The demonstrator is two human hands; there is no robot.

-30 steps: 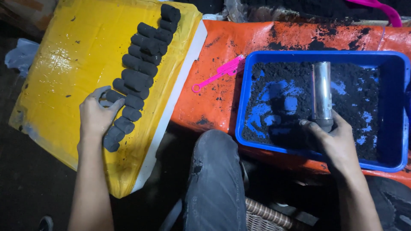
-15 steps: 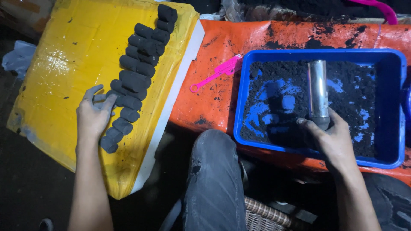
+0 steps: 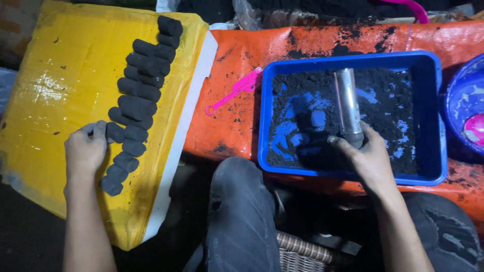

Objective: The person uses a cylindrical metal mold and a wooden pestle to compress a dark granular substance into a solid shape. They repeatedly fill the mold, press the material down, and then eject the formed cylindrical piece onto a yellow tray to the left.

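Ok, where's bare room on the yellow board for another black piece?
Bare yellow board lies left of the row of black cylinders, above the left hand. The strip between the row and the board's white edge is narrow and crowded.

Black cylindrical briquette (image 3: 115,132) on yellow board; steel tube (image 3: 349,107) tilted in blue tray.

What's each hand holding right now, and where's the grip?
Right hand grips the metal tube at its lower end, over the blue tray. Left hand pinches a black briquette by its end, on the yellow board.
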